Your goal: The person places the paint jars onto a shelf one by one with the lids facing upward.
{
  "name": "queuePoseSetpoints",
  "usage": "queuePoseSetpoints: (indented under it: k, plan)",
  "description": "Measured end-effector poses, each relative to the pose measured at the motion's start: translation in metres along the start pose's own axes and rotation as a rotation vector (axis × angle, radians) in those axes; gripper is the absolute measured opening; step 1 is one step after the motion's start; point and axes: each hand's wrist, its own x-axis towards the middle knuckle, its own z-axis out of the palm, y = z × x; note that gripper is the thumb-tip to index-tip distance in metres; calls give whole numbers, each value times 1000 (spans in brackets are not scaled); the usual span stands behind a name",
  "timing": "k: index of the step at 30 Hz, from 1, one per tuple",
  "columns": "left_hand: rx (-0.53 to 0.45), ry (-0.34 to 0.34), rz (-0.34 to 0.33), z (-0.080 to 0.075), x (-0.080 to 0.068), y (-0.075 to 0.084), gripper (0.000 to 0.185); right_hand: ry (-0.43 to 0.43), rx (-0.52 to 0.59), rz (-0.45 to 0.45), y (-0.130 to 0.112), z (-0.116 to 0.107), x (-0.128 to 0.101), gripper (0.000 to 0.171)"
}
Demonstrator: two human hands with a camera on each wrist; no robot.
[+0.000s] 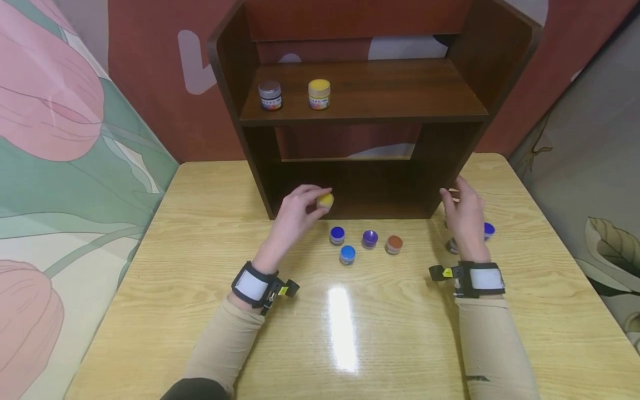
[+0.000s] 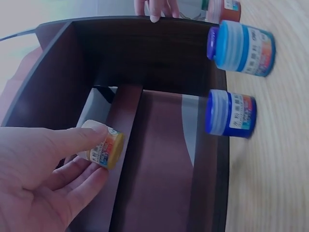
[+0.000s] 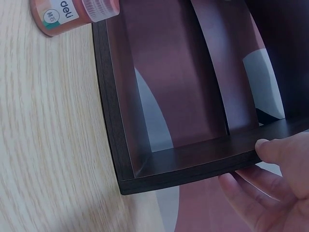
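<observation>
Left grip (image 2: 53, 179) pinches yellow jar's label (image 2: 104, 150), head-view hidden.

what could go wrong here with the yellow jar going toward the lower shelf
The left hand only pinches the yellow jar by its fingertips, so it might slip and roll. The loose jars on the table, such as the blue jar, sit close under that forearm and could be knocked. The right hand steadies the shelf unit; letting go may let it shift.
</observation>
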Motion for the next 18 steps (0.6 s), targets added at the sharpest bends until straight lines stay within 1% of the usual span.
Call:
queuePoseSetpoints:
  k: [4, 9, 15, 18]
  plan:
    - [-18, 19, 22, -4, 0, 6, 40, 1, 0, -2, 0, 0, 1, 36]
    - [-66, 63, 54, -8, 0, 15, 43, 5, 5, -5, 0, 0, 2, 36]
    - [-119, 109, 58, -11, -1, 22, 42, 12, 11, -17, 0, 0, 1, 35]
    - [-116, 137, 69, -12, 0, 25, 41, 9, 5, -15, 0, 0, 1, 35]
